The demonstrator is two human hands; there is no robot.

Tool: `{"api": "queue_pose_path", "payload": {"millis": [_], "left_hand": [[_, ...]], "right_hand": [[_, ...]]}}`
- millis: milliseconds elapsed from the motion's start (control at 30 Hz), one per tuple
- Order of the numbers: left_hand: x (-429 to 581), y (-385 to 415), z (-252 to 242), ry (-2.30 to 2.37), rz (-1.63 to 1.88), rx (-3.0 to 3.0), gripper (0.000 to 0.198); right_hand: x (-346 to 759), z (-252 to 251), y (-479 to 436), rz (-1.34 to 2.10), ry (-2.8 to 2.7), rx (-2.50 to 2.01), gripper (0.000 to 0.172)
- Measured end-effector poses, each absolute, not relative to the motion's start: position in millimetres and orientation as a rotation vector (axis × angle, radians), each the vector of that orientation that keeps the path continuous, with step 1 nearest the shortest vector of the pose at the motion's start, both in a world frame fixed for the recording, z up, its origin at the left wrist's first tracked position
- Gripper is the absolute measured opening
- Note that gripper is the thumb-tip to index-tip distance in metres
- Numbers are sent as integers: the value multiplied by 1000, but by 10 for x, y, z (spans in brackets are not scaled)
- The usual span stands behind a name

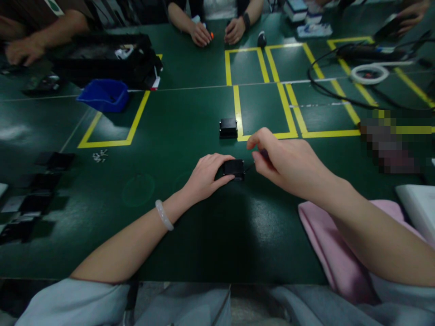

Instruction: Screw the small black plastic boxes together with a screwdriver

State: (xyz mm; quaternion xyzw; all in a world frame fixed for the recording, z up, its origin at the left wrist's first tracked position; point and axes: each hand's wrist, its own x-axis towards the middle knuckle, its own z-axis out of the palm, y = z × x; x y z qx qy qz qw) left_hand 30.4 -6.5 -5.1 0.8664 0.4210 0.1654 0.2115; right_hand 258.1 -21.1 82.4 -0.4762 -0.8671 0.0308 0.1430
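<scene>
My left hand (209,174) is closed on a small black box (234,167), thumb along its near side and fingers along the far side. The box rests on the green table, with small shiny spots at its corners. Just right of it is my right hand (282,158), fingers curled in. A thin dark line runs from the box's right end toward these fingers; what they hold is mostly hidden. Beyond my hands stands a second black box (228,128) of similar look, beside a yellow tape line.
Small screws (99,156) lie in a pile at left, near several flat black pieces (41,181). A blue bin (103,95) and large black case (112,56) stand behind. Pink cloth (336,244) lies under my right forearm. Across the table, other people's hands (200,35) rest.
</scene>
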Motion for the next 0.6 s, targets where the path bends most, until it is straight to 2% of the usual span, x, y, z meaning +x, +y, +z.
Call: {"api": "queue_pose_path", "payload": {"millis": [100,200,333,467,600], "left_hand": [[304,-62,-53,1171,465,2403,36],[303,-61,-55,1163,473,2396,36],[303,-63,-47,1168,459,2396,37],[304,-65,-44,1169,458,2395,37],[307,-64,-51,1165,476,2397,37]], "right_hand": [[2581,834,-213,90,-2516,-1353,22],[2579,841,-216,63,-2541,-1347,30],[2584,832,-214,96,-2517,-1360,21],[2590,832,-208,135,-2507,-1349,21],[2588,843,-200,108,-2551,-1352,33]]}}
